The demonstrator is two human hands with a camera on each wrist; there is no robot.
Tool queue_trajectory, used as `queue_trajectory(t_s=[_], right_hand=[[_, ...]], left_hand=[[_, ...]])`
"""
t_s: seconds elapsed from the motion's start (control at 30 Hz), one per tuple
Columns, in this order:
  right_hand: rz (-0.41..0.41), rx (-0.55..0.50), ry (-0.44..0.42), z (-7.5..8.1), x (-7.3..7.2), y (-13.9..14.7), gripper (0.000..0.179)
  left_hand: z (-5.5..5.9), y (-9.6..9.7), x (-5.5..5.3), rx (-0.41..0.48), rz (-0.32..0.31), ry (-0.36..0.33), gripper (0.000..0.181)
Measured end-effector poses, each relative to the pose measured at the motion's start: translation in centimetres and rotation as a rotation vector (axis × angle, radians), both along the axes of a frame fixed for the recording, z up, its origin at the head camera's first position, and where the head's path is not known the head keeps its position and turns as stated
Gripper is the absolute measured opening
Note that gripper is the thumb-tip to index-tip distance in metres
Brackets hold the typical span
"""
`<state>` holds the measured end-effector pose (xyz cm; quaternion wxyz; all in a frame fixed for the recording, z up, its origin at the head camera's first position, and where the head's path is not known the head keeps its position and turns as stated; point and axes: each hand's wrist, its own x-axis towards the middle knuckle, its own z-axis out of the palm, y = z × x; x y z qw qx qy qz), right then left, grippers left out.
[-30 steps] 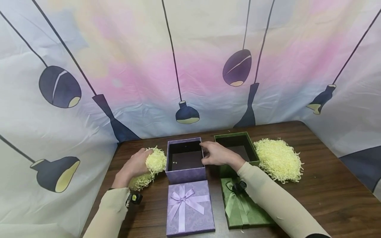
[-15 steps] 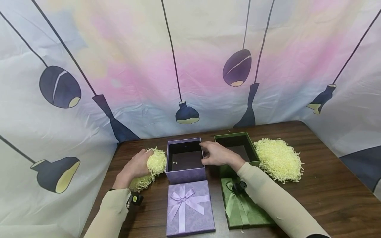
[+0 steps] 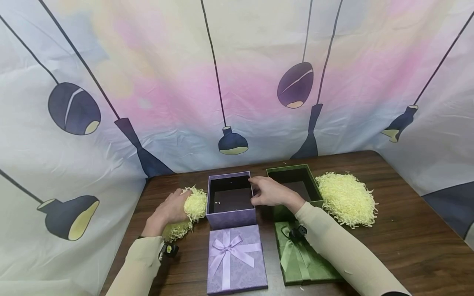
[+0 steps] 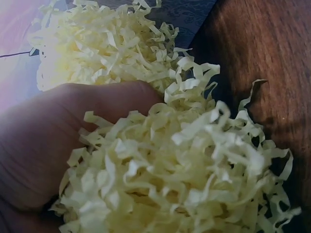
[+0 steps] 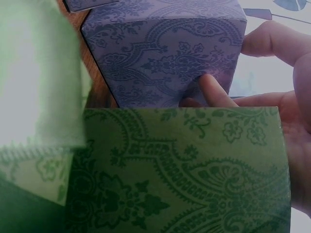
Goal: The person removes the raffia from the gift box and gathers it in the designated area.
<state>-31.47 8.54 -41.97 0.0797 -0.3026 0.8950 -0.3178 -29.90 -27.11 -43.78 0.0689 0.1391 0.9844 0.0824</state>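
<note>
My left hand (image 3: 172, 207) grips a bunch of pale yellow shredded paper (image 3: 195, 204), left of the purple gift box (image 3: 230, 217). In the left wrist view, shreds (image 4: 165, 170) bulge out around the thumb (image 4: 97, 99), and the other fingers are hidden. The purple box stands uncovered, with a dark inside and a small pale scrap on its floor. My right hand (image 3: 272, 191) holds that box at its right wall. One fingertip (image 5: 214, 90) lies against the patterned outer side, while another digit (image 5: 267, 41) is at the rim.
An uncovered green gift box (image 3: 314, 202) stands right of the purple one, partly behind my right hand. Beyond it lies a heap of yellow shredded paper (image 3: 346, 199). The purple lid (image 3: 237, 277) and green lid (image 3: 322, 263), both with bows, lie in front on the wooden table (image 3: 418, 242).
My left hand has shifted slightly right and toward me with the shredded paper. The right hand and both boxes have stayed in place.
</note>
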Motion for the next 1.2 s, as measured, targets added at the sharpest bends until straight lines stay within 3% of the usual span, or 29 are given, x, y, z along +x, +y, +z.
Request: queue_trajectory(t_s=[0.63,1.2], right_hand=[[0.003,-0.001,0.005,0.0,0.0,0.0,0.075],[0.01,-0.021,-0.022,-0.2,-0.1,0.1,0.076]], left_hand=[[-0.7,0.2,0.3,-0.04,0.023,-0.06,0.086],[-1.3,0.1,0.3,-0.051,0.032,-0.069,0.085]])
